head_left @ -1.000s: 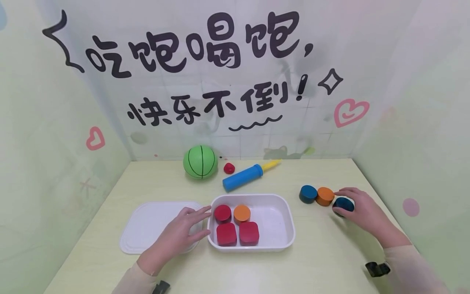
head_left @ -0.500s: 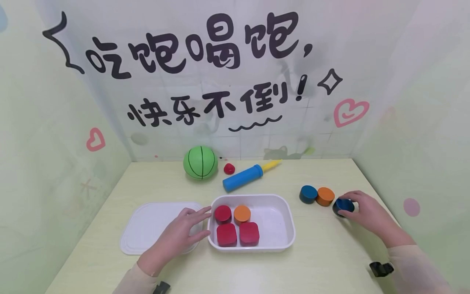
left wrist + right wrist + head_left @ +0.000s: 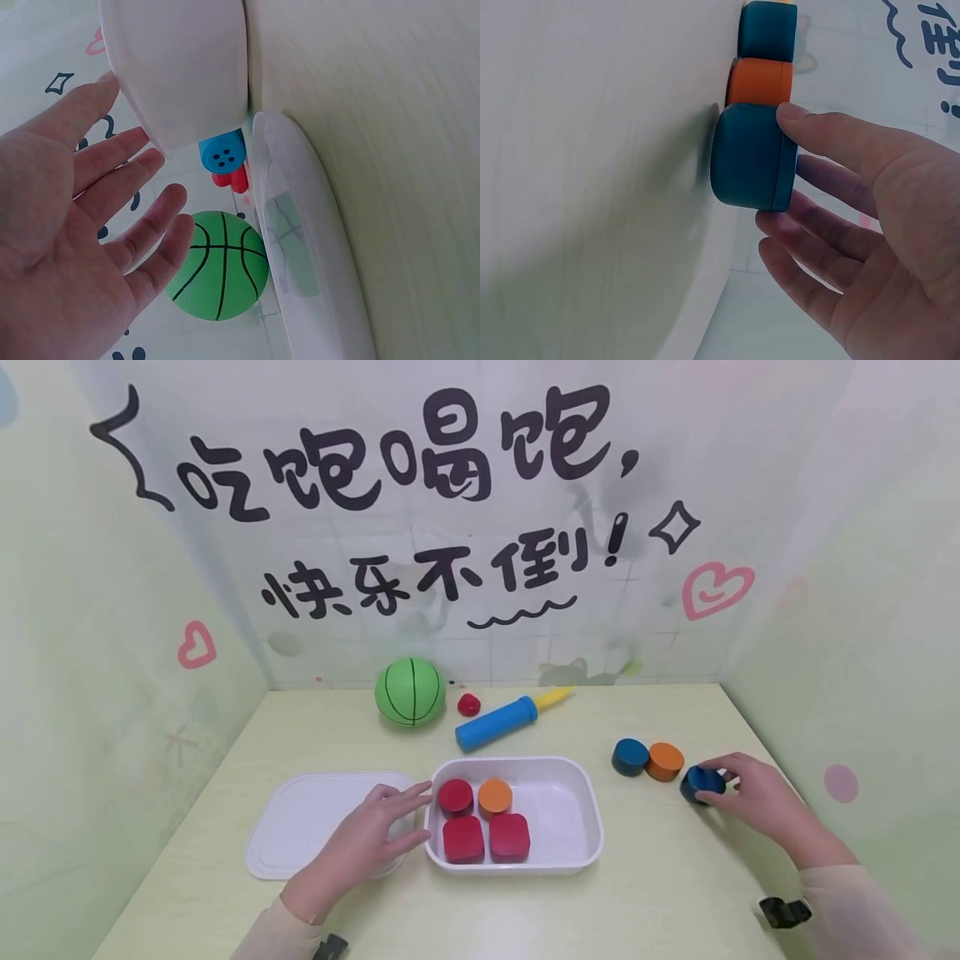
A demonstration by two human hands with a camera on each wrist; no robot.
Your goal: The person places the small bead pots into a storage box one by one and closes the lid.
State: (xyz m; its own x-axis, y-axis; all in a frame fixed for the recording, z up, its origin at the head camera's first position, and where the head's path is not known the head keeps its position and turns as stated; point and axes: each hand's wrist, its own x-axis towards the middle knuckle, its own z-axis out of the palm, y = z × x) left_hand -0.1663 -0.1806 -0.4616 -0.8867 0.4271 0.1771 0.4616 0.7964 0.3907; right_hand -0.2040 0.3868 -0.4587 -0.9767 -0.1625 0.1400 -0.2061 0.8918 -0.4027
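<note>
My right hand (image 3: 757, 797) holds a blue round block (image 3: 702, 785) by its upper edge, thumb on one side and fingers on the other. The block stands on the table, and a thin seam runs near its top in the right wrist view. Beside it are an orange round block (image 3: 664, 762) and another blue round block (image 3: 630, 757). My left hand (image 3: 367, 835) has its fingers spread, fingertips at the left rim of a white box (image 3: 562, 862). Inside that box sit a red round block (image 3: 455, 797), an orange round block (image 3: 495, 798) and two red square blocks (image 3: 509, 837).
A white lid (image 3: 300, 827) lies left of the box, partly under my left hand. Behind the box are a green ball (image 3: 409, 692), a small red object (image 3: 468, 705) and a blue pump (image 3: 497, 724) with a yellow nozzle. Walls stand behind and at both sides.
My right hand has shifted slightly right and toward me, uncovering more of the blue block's top. That block looked more tilted a second ago and now sits flat. My left hand has stayed put.
</note>
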